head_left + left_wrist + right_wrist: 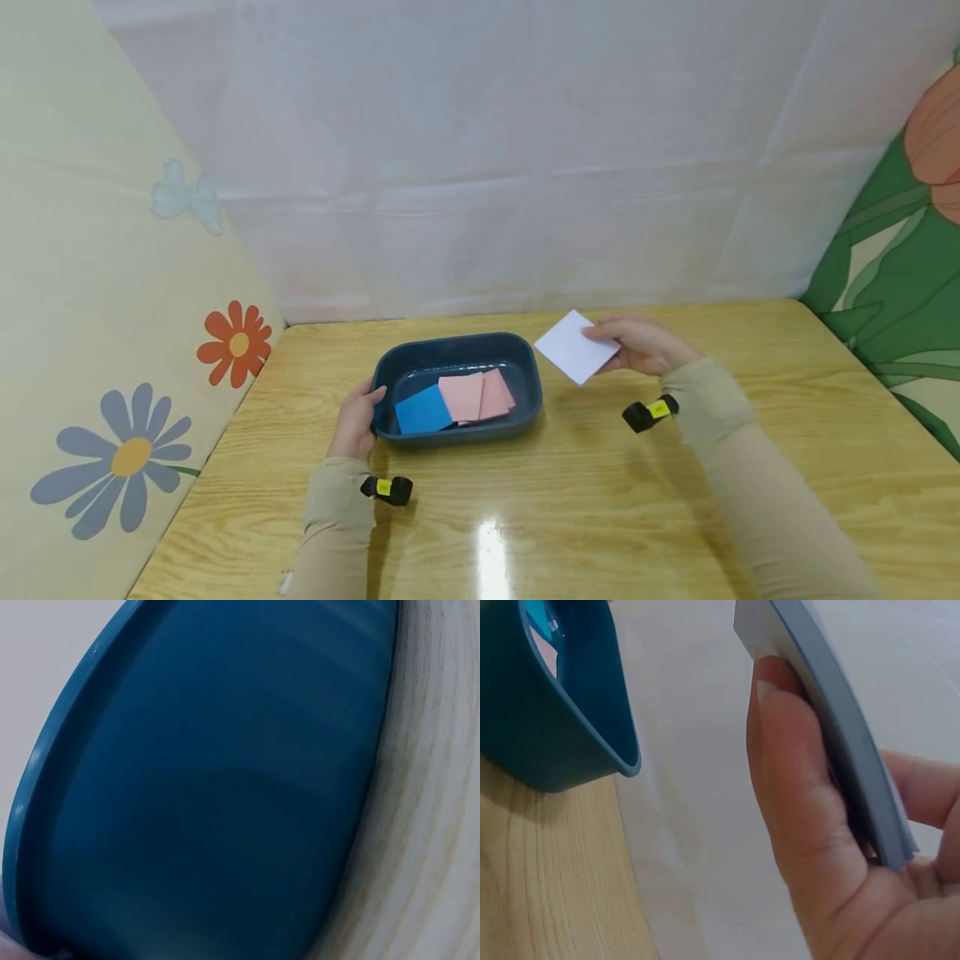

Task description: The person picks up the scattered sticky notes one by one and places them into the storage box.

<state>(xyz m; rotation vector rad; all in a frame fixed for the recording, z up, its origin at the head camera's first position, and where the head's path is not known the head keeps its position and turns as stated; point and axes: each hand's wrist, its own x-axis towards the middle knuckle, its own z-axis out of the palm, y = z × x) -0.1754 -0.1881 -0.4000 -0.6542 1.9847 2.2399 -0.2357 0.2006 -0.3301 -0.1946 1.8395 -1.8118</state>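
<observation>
A dark blue rectangular tub sits on the table, its wall filling much of the left wrist view. My left hand holds it by its left end, thumb over the rim. Inside lie a blue square of paper and pink paper squares that partly overlap. To the right of the tub, my right hand pinches a white square pad of paper, raised above the table. In the right wrist view the pad's layered edge looks grey-blue, between thumb and fingers.
The wooden table reaches back to a white cloth. A flower-printed panel stands at the left, and a leaf-printed one at the right. Both wrists carry small black devices.
</observation>
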